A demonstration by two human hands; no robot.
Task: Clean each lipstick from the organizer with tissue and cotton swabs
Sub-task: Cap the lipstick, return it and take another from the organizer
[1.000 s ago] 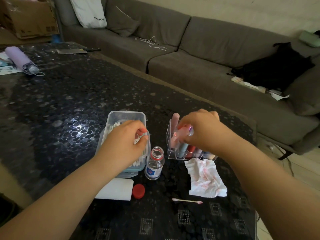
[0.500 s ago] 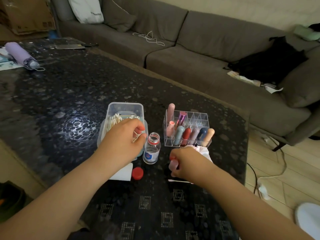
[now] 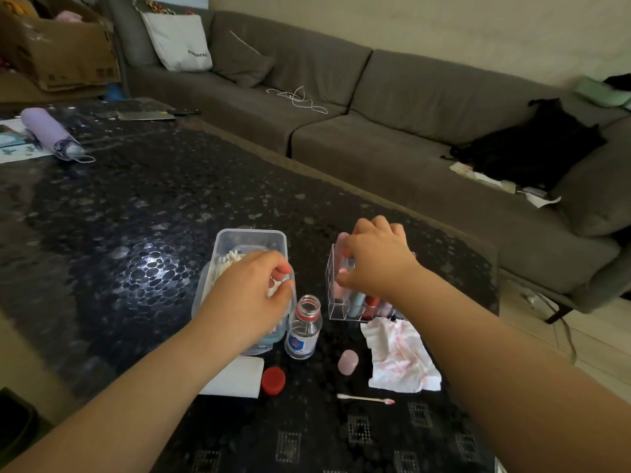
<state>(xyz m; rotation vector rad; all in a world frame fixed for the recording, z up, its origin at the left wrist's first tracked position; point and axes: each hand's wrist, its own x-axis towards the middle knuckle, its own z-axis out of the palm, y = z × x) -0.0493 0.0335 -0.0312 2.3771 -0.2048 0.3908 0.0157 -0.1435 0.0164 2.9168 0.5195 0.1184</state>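
Lipsticks point(image 3: 358, 302) sit in the clear organizer point(image 3: 333, 302) near the right edge of the dark table point(image 3: 136, 216), but honestly you only get a peek at them: the right hand point(image 3: 375, 261) covers most of the top, so just a few lower tubes (teal, red, pinkish) show through the front wall. One tall pink tube point(image 3: 341, 242) pokes up at the back left, right beside the fingers. The fingers are curled down into the organizer and seem to be pinching something pink, though I can't tell for sure what, or whether it's really gripped.

The left hand point(image 3: 252, 295) is over the swab box point(image 3: 239, 247) and hides most of what's inside; only a bunch of white swabs point(image 3: 228, 261) shows at the back. Thumb and forefinger are pinched together on something white, looks like a swab, but it's tiny and blurry.

Between the two hands stands an open little bottle point(image 3: 304, 329), with its red cap point(image 3: 273, 380) lying in front. A pink cap point(image 3: 347, 361) lies beside the stained tissue point(image 3: 399, 360), which is just in front of the organizer. A used swab point(image 3: 365, 399) with a pink tip lies nearer the camera. A folded white tissue point(image 3: 235, 377) is half tucked under the left wrist. Both forearms run off the bottom of the frame.
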